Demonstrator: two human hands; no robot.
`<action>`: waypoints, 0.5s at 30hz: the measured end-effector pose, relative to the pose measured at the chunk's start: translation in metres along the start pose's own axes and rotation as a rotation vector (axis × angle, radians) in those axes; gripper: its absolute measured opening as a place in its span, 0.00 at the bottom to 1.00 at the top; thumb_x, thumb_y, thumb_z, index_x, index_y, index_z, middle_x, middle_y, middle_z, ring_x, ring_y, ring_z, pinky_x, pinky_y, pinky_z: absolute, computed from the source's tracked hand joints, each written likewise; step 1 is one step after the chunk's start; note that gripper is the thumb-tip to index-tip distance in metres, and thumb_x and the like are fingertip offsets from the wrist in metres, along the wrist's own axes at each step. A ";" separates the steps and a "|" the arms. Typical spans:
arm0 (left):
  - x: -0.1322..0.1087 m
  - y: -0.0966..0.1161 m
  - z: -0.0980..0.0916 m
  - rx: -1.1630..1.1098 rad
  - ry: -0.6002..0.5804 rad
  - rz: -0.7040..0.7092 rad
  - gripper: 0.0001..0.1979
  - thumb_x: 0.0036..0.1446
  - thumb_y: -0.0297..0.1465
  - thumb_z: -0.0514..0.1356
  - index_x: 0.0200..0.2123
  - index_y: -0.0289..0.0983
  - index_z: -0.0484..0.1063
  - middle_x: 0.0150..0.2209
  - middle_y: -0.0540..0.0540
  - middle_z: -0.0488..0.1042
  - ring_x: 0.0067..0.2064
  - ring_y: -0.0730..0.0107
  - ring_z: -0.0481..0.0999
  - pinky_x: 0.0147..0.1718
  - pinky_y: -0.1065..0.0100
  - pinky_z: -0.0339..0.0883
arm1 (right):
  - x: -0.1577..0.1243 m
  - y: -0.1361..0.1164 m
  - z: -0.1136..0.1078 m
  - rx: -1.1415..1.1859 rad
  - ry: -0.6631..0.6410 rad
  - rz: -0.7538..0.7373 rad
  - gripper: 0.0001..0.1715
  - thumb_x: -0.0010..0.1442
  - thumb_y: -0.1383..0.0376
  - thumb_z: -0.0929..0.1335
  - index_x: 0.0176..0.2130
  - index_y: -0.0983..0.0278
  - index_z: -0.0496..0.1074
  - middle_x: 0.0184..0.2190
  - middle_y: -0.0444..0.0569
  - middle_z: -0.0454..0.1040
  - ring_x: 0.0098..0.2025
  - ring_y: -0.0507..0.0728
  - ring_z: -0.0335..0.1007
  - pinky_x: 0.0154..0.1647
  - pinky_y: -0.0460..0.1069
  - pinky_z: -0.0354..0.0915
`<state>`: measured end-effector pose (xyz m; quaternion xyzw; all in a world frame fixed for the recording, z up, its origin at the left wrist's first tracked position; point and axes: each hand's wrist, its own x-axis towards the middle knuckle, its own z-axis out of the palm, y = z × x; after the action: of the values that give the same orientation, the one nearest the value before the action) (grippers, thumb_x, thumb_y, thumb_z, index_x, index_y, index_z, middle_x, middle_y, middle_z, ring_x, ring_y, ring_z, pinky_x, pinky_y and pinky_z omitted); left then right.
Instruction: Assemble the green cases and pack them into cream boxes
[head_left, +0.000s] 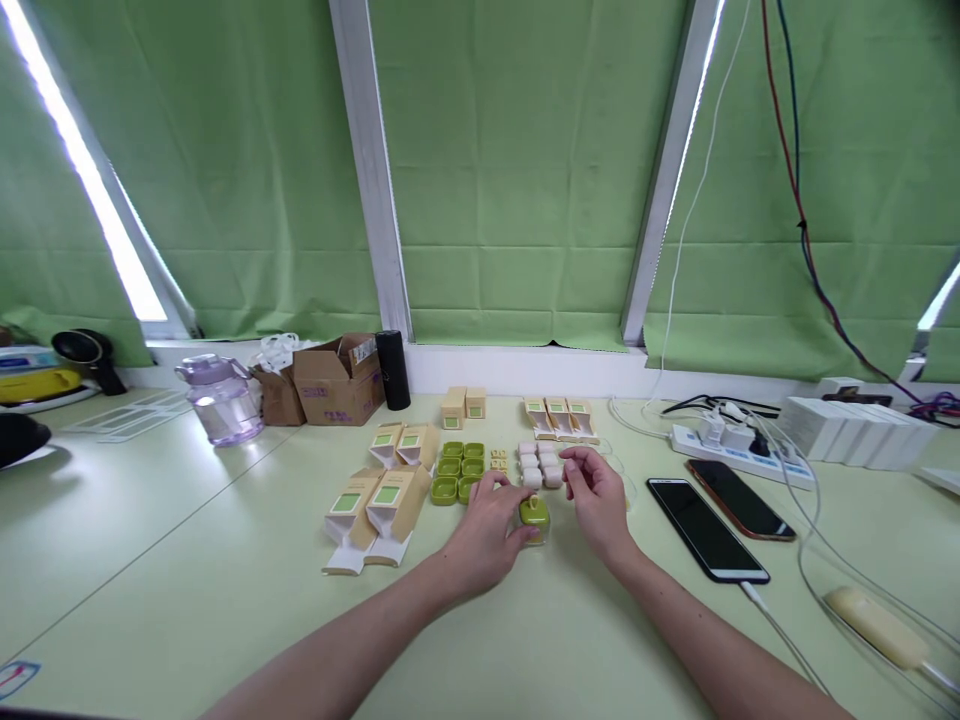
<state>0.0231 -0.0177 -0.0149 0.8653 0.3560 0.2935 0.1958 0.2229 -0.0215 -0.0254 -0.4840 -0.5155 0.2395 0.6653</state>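
Past cartons (397, 497) and green cups (450, 467), pinching the green-lidded jar (535, 518) between the fingers of the left hand (484, 530), thumb on the near side. Near the jar, to its right, curling the fingers of the right hand (601, 503); cannot tell whether around anything.

A brown cardboard box (337, 385) is flanked on its right by a black cylinder (393, 372) and, farther to its left, by a purple water jug (225, 402). Well to the right of the box, a white power strip (796, 474) is placed, with a white-fronted phone (709, 530) and a darker phone (741, 498) laid nearer the viewer than the box. Green curtains (510, 180) are hung behind the box.
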 end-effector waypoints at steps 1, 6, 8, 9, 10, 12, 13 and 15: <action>0.000 -0.001 0.000 -0.023 0.028 -0.012 0.18 0.62 0.28 0.66 0.55 0.40 0.77 0.51 0.39 0.78 0.60 0.47 0.67 0.59 0.47 0.65 | -0.001 0.000 0.001 -0.002 -0.012 0.002 0.18 0.67 0.50 0.68 0.44 0.61 0.75 0.28 0.43 0.72 0.29 0.55 0.65 0.31 0.50 0.63; 0.005 -0.009 -0.002 -0.174 0.187 -0.038 0.16 0.63 0.31 0.65 0.53 0.41 0.78 0.49 0.40 0.77 0.59 0.49 0.69 0.60 0.46 0.67 | -0.006 0.000 0.005 -0.009 -0.093 -0.003 0.19 0.67 0.48 0.69 0.45 0.60 0.75 0.32 0.45 0.74 0.31 0.56 0.68 0.34 0.51 0.67; 0.007 -0.011 -0.004 -0.242 0.252 -0.036 0.14 0.63 0.32 0.66 0.52 0.42 0.79 0.48 0.41 0.77 0.57 0.49 0.70 0.59 0.45 0.69 | -0.008 0.001 0.006 -0.009 -0.137 0.005 0.20 0.67 0.48 0.69 0.46 0.60 0.75 0.34 0.47 0.76 0.32 0.56 0.69 0.33 0.50 0.68; 0.008 -0.012 -0.005 -0.274 0.287 -0.038 0.14 0.63 0.33 0.66 0.52 0.42 0.79 0.48 0.41 0.76 0.57 0.50 0.70 0.59 0.45 0.69 | -0.009 0.001 0.006 0.003 -0.166 0.016 0.21 0.66 0.47 0.70 0.47 0.60 0.75 0.36 0.48 0.76 0.33 0.56 0.70 0.32 0.50 0.69; 0.009 -0.013 -0.006 -0.299 0.318 -0.046 0.14 0.63 0.33 0.66 0.51 0.43 0.80 0.48 0.41 0.76 0.56 0.50 0.71 0.59 0.46 0.70 | -0.010 0.002 0.007 0.026 -0.202 0.029 0.22 0.66 0.47 0.70 0.48 0.60 0.75 0.37 0.49 0.76 0.35 0.56 0.71 0.30 0.49 0.69; 0.011 -0.014 -0.007 -0.328 0.362 -0.081 0.13 0.62 0.35 0.67 0.50 0.42 0.81 0.49 0.41 0.74 0.55 0.52 0.72 0.58 0.48 0.71 | -0.012 0.003 0.010 0.098 -0.284 0.064 0.23 0.65 0.47 0.72 0.50 0.60 0.75 0.41 0.50 0.77 0.40 0.59 0.74 0.27 0.48 0.70; 0.012 -0.014 -0.007 -0.334 0.372 -0.105 0.13 0.62 0.35 0.67 0.49 0.42 0.81 0.49 0.41 0.74 0.54 0.53 0.73 0.58 0.50 0.71 | -0.013 0.003 0.012 0.139 -0.317 0.083 0.24 0.63 0.47 0.73 0.51 0.59 0.75 0.42 0.51 0.77 0.42 0.60 0.75 0.27 0.48 0.71; 0.013 -0.014 -0.007 -0.338 0.375 -0.145 0.13 0.61 0.37 0.67 0.48 0.41 0.82 0.49 0.41 0.73 0.53 0.55 0.73 0.58 0.52 0.71 | -0.015 0.004 0.017 0.210 -0.353 0.125 0.27 0.60 0.48 0.76 0.51 0.59 0.75 0.44 0.52 0.77 0.44 0.61 0.76 0.26 0.49 0.74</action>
<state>0.0192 0.0019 -0.0130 0.7228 0.3931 0.4895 0.2889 0.2032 -0.0253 -0.0361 -0.3935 -0.5650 0.4140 0.5954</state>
